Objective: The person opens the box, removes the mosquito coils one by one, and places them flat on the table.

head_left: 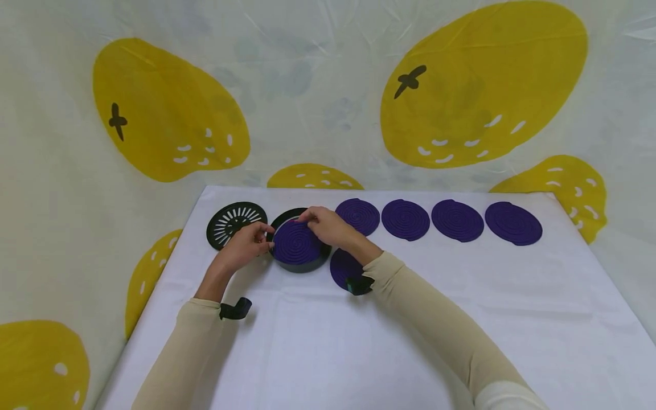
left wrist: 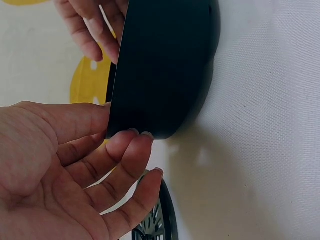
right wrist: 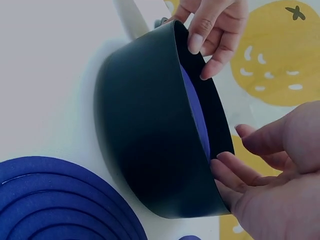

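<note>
Your left hand point(head_left: 246, 247) pinches black container point(head_left: 299, 268); right hand point(head_left: 330, 229) bends over it, can't tell if pinching purple disc point(head_left: 297, 242).

Diffuse light (soft, faint shadows)

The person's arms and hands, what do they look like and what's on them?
Both the left sleeve and the right sleeve are long and plain beige, ending at the wrists. A small black piece sticks out beside each wrist. The left hand and right hand wear no gloves. I can't see any rings.
</note>
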`<state>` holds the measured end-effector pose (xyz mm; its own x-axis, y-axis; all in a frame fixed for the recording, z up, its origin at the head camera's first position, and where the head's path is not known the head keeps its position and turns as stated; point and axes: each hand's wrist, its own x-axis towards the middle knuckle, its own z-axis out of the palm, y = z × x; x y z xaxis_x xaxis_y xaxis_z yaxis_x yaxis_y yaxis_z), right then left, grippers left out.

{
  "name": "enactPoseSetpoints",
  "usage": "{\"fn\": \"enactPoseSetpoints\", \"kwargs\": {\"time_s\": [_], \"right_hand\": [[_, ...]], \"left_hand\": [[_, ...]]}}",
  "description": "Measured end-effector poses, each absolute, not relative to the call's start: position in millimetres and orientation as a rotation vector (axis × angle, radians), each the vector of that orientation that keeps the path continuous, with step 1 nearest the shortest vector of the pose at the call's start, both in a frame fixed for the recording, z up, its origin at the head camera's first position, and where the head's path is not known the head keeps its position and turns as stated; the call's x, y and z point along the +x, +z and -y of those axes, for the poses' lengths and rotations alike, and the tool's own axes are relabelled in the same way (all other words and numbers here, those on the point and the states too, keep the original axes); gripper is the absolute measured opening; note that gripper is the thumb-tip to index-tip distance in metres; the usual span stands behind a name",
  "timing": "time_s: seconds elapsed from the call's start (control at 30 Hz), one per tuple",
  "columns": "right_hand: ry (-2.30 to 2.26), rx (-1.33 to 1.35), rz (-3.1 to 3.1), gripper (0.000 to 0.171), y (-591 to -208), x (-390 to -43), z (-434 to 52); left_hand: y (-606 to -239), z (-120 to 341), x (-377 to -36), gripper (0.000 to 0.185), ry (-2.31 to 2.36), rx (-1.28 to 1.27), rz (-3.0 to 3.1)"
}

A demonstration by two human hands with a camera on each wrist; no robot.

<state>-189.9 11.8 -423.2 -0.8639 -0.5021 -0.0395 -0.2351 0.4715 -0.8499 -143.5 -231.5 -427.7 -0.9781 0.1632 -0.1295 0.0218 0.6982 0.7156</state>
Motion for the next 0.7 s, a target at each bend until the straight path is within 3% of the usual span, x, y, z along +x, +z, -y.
{"fn": "enactPoseSetpoints", "kwargs": {"time_s": [0.37,0.7], "right_hand": [[-1.430,-0.590,-2.388,0.034,-424,-192,-18],[-1.357,-0.645,-2.446,0.028,-423,-193,-27]], "left_hand": [[-432,232,-142,0.035,1.130,0.179,-2.747],[-434,232,-142,0.034,1.125,0.197,-2.756]]}}
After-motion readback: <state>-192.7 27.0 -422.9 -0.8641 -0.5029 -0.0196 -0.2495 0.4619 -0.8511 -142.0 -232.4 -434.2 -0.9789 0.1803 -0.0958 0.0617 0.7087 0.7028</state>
